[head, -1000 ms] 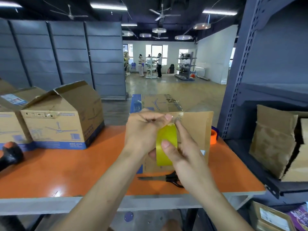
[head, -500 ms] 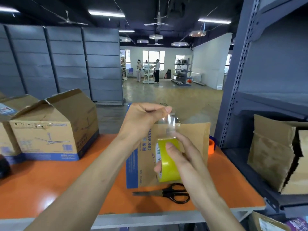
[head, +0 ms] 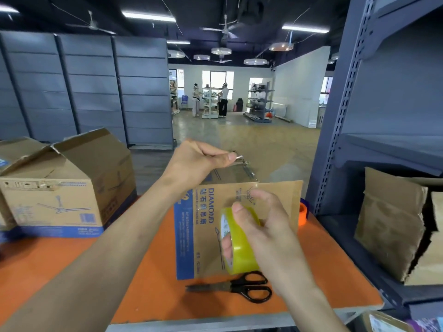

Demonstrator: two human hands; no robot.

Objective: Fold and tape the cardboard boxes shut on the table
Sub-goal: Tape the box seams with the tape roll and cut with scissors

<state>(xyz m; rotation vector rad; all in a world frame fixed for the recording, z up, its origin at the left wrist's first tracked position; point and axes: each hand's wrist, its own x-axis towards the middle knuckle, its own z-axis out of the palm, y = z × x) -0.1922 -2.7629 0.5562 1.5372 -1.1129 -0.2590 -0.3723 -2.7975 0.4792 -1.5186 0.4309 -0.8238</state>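
Yellow tape roll (head: 239, 245) gripped in your right hand (head: 266, 233).
Your left hand (head: 194, 161) pinches the tape end (head: 239, 156) above it, cardboard box (head: 203, 236) just behind.

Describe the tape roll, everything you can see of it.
The tape roll is a ring of yellowish clear tape with a printed white core, held on edge before the cardboard box. The right hand grips it, thumb on the outer face. A clear strip runs up from it to the left hand, which pinches its end.

Right grip (head: 261, 233) holds yellow tape roll (head: 239, 250); left grip (head: 199, 161) pinches tape end (head: 238, 156); cardboard box (head: 275, 195), scissors (head: 239, 286) on orange table (head: 72, 271).
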